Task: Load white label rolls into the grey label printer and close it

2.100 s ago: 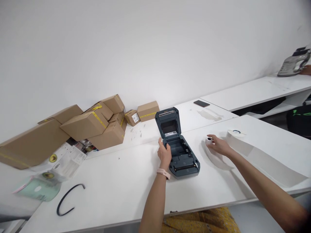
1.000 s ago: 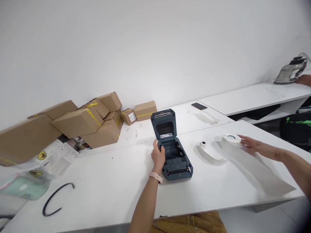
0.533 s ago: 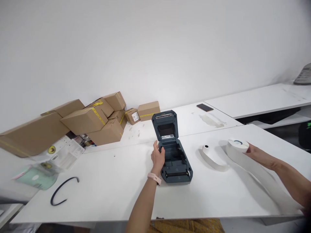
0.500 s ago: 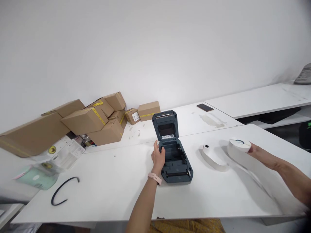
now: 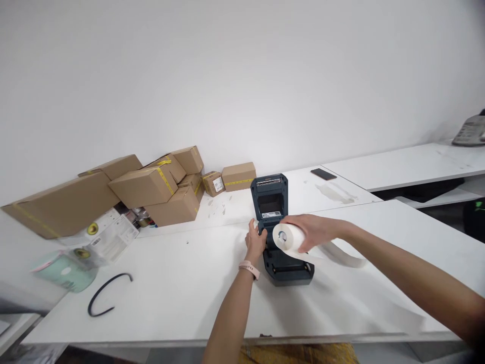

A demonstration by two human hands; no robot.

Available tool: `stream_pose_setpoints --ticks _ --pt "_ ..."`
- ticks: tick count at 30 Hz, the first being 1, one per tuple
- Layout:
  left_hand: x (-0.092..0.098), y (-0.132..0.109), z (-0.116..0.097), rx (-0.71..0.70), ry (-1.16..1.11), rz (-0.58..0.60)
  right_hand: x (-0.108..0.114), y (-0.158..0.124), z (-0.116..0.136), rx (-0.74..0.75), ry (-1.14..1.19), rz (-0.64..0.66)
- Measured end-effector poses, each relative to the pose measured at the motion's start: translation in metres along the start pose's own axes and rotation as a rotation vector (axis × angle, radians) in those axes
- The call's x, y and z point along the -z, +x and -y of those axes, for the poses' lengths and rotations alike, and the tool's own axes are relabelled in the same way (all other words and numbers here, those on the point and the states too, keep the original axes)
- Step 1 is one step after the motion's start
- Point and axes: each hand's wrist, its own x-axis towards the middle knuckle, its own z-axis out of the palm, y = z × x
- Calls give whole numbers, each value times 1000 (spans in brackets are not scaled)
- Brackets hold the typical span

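Observation:
A dark blue-grey label printer (image 5: 290, 275) sits on the white table with its lid (image 5: 270, 197) swung up. My left hand (image 5: 255, 241) grips the printer's left side, thumb and fingers at its edge. In my right hand (image 5: 318, 231) is a roll of white labels (image 5: 288, 237), its hollow core facing left. The roll hangs above the printer's open bay and covers part of it. From the roll, a loose strip trails off to the right, blurred. Beyond my right wrist lies a curled white paper strip (image 5: 346, 257); its rolled end is hidden behind my hand.
Cardboard boxes (image 5: 172, 205) are piled at the back left. Near them lie clear plastic packaging (image 5: 109, 237) and a mint-green pouch (image 5: 68, 273). A black curved band (image 5: 94, 298) rests at the front left. A phone (image 5: 323, 174) lies behind, close to a side shelf (image 5: 401, 164).
My right hand has carried the label roll leftward from the table's right side to over the printer, turning its core to face left. My left hand stays on the printer's side.

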Motion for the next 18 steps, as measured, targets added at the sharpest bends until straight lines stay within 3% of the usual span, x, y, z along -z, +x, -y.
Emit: stream_pose_setpoints --ticks 3,6,18 --pt "8 8 2 28 -67 65 -26 51 -13 -54 -114 28" --pt "12 14 4 67 -101 92 -40 76 -30 -83 -162 62" --pt "6 19 8 115 -139 50 -53 93 -35 -136 -367 133"
